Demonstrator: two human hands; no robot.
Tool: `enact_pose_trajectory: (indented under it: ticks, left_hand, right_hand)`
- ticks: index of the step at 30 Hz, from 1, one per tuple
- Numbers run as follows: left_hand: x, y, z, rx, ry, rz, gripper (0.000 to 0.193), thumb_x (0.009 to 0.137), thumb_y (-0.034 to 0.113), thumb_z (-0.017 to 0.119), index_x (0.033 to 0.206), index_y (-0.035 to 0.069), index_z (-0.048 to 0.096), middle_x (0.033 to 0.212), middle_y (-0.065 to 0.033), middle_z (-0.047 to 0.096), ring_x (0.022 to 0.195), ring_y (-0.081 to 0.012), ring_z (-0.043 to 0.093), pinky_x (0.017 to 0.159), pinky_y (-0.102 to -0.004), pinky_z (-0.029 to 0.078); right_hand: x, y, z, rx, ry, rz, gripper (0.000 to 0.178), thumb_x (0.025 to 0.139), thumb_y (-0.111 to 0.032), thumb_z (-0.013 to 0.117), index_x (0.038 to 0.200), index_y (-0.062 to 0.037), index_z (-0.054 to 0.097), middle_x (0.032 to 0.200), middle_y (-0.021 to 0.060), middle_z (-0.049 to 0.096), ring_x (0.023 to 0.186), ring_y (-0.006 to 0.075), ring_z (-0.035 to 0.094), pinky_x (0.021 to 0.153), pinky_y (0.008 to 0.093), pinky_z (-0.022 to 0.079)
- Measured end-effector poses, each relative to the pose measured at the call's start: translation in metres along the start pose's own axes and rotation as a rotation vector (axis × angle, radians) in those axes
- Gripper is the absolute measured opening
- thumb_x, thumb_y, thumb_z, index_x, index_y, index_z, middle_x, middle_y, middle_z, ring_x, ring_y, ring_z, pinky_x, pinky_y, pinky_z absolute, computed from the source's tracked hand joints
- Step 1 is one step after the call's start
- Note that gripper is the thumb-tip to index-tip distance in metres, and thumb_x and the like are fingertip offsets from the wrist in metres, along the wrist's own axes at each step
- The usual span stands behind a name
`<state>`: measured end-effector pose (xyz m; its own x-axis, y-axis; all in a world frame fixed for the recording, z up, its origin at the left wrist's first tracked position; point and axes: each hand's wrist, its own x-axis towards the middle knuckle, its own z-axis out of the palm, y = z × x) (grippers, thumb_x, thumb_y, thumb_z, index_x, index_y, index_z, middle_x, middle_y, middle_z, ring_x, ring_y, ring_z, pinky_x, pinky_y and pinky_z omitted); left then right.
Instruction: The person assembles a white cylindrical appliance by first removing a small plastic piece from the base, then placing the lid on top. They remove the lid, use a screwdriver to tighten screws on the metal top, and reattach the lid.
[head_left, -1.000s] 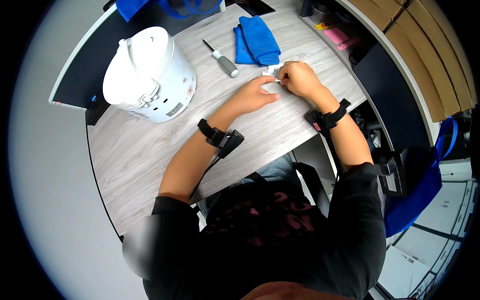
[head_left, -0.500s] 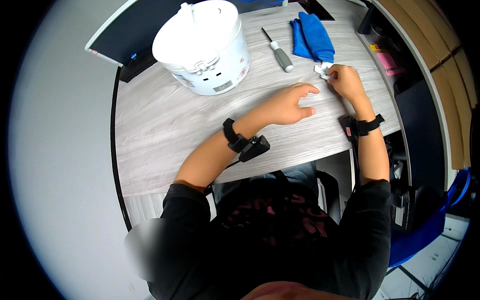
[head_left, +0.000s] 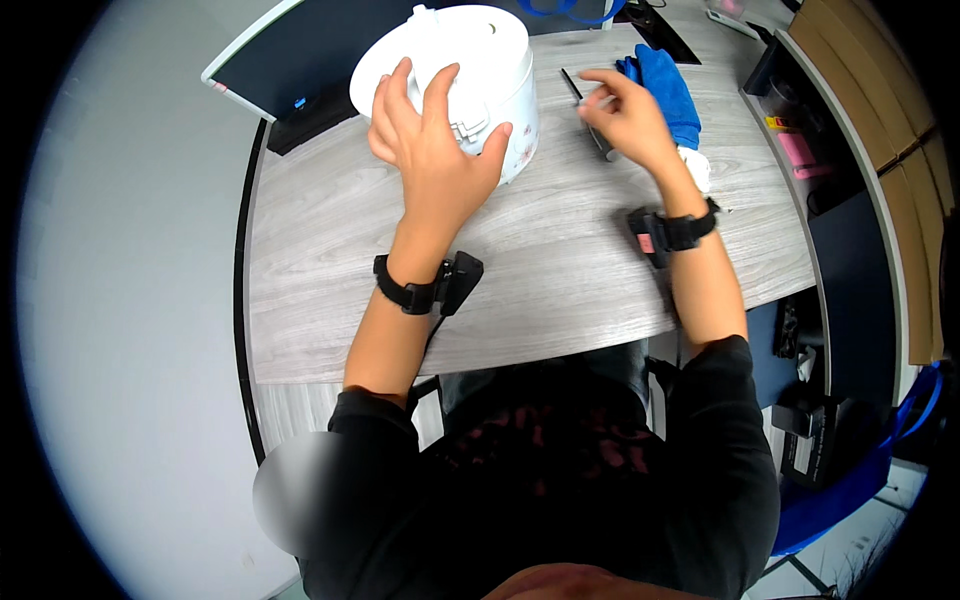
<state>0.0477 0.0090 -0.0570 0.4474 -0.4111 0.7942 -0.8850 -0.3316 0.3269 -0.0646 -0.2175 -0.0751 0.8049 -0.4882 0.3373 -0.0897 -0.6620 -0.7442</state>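
My left hand (head_left: 430,150) is spread open over the near side of a white rice cooker (head_left: 515,100) with a floral print. Its fingers lie in front of the cooker's upper part; whether they touch it I cannot tell. My right hand (head_left: 630,120) hovers above a screwdriver (head_left: 572,85), fingers loosely bent and apart, with nothing visible between them. The hand covers much of the screwdriver's handle. Just beyond that hand lies a folded blue cloth (head_left: 668,90). Small white pieces (head_left: 695,168) rest at the cloth's near end, partly behind my right wrist.
A dark panel with a white edge (head_left: 270,75) stands along the back left of the wooden desk (head_left: 560,270). On the right, a shelf unit holds a pink item (head_left: 797,153), with cardboard boxes (head_left: 915,215) beside it. Both wrists wear black strapped devices.
My left hand has moved left and up to the rice cooker. My right hand has left the white pieces and moved left over the screwdriver. The view has shifted slightly.
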Motion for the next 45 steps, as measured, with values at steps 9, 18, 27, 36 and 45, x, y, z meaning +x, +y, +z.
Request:
enact_pose_trajectory:
  ticks: [9, 18, 27, 36, 45]
  left_hand:
    - [-0.004, -0.006, 0.015, 0.038, 0.076, -0.035, 0.038, 0.072, 0.024, 0.078, 0.109, 0.016, 0.072, 0.144, -0.022, 0.039, 0.135, -0.0399, 0.033, 0.1, -0.0685, 0.017]
    - [0.0, -0.053, -0.022, -0.358, -0.063, 0.081, 0.036, 0.072, 0.014, 0.08, 0.108, 0.015, 0.073, 0.144, -0.0154, 0.044, 0.135, -0.035, 0.041, 0.105, -0.0476, 0.043]
    - [-0.015, -0.102, -0.031, -0.661, -0.083, -0.017, 0.036, 0.073, 0.026, 0.079, 0.108, 0.018, 0.074, 0.152, -0.0125, 0.035, 0.144, -0.0342, 0.028, 0.114, -0.0505, 0.03]
    - [-0.028, -0.095, -0.028, -0.851, -0.057, -0.193, 0.048, 0.082, 0.018, 0.06, 0.13, 0.014, 0.06, 0.16, -0.0133, 0.02, 0.147, -0.0302, 0.023, 0.119, -0.0457, 0.022]
    - [-0.028, -0.073, -0.023, -1.036, -0.016, -0.437, 0.09, 0.08, 0.022, 0.057, 0.156, 0.015, 0.009, 0.157, -0.014, 0.023, 0.145, -0.0315, 0.024, 0.118, -0.0453, 0.018]
  right_hand:
    - [0.024, -0.03, 0.049, 0.328, 0.08, 0.065, 0.058, 0.079, -0.007, 0.076, 0.134, -0.0068, 0.056, 0.118, 0.0086, 0.06, 0.101, 0.0156, 0.061, 0.089, 0.0308, 0.05]
    - [0.041, -0.025, 0.034, 0.575, 0.11, 0.018, 0.063, 0.07, -0.005, 0.074, 0.131, -0.0078, 0.058, 0.13, 0.0098, 0.059, 0.117, 0.0242, 0.055, 0.1, 0.0383, 0.045]
    - [0.039, -0.024, 0.028, 0.508, -0.077, -0.073, 0.088, 0.064, -0.022, 0.074, 0.147, -0.0163, 0.044, 0.15, 0.0139, 0.043, 0.139, 0.0306, 0.039, 0.114, 0.0457, 0.033]
    - [0.044, -0.017, 0.044, 0.634, -0.239, -0.141, 0.101, 0.062, -0.025, 0.071, 0.155, -0.0185, 0.03, 0.157, 0.0172, 0.031, 0.149, 0.0367, 0.02, 0.119, 0.0533, 0.02]
    - [0.037, -0.021, 0.052, 0.603, -0.201, -0.154, 0.106, 0.062, -0.034, 0.071, 0.157, -0.0197, 0.024, 0.158, 0.0205, 0.029, 0.15, 0.0388, 0.016, 0.12, 0.0519, 0.013]
